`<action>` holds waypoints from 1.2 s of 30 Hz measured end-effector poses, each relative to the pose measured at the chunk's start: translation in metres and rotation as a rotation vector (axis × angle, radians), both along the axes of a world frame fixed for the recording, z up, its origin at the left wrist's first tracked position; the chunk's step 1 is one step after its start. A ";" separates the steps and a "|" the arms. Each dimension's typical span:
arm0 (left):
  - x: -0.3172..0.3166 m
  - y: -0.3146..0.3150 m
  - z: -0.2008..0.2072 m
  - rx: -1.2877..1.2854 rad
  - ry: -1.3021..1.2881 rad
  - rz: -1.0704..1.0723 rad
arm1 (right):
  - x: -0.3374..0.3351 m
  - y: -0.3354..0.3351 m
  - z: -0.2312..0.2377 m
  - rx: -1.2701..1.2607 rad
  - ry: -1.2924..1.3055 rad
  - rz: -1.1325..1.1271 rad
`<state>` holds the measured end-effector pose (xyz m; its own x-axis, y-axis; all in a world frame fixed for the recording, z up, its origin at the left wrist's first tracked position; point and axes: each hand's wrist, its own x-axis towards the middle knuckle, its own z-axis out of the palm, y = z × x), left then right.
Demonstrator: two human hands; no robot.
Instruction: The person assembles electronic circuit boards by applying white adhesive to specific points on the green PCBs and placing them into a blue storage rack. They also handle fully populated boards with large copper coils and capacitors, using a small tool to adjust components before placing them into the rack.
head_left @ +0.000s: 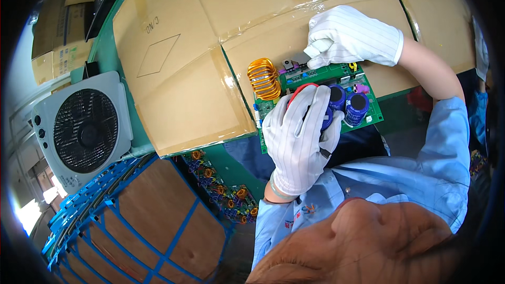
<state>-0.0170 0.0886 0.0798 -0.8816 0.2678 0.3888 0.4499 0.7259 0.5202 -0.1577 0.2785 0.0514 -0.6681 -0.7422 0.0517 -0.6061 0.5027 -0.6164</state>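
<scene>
A green circuit board (374, 111) lies at the near edge of the cardboard, crowded with parts. A thick copper-wound coil (264, 79) stands at its left end, and blue cylindrical capacitors (357, 108) at its right. My left hand (300, 142), in a white striped glove, is curled over the near middle of the board and grips it. Its fingers cover several parts, among them something red (302, 92). My right hand (350, 37), gloved the same way, is closed in a pinch at the board's far edge. Whatever is between those fingertips is hidden.
Flattened cardboard (179, 73) covers the green table. A grey box fan (84, 129) stands at the left. Below it is a brown panel crossed by blue strips (142, 215). More boards with coils (223, 192) sit under the table edge. Another person's blue sleeve (477, 113) shows far right.
</scene>
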 end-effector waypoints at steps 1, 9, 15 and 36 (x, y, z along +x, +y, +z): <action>0.000 0.000 0.000 -0.004 0.002 0.002 | 0.001 0.000 -0.001 -0.008 0.030 0.008; -0.001 -0.001 -0.001 -0.012 0.009 0.001 | 0.001 -0.003 -0.015 -0.046 0.150 -0.043; -0.002 -0.001 -0.003 0.005 0.025 -0.001 | -0.008 -0.003 -0.010 0.147 -0.043 -0.061; -0.010 0.004 0.008 0.032 0.011 0.024 | -0.009 0.031 0.007 0.190 -0.105 -0.070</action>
<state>-0.0272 0.0923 0.0881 -0.8832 0.2335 0.4068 0.4383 0.7195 0.5387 -0.1672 0.3093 0.0585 -0.7124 -0.6839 -0.1572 -0.5033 0.6541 -0.5647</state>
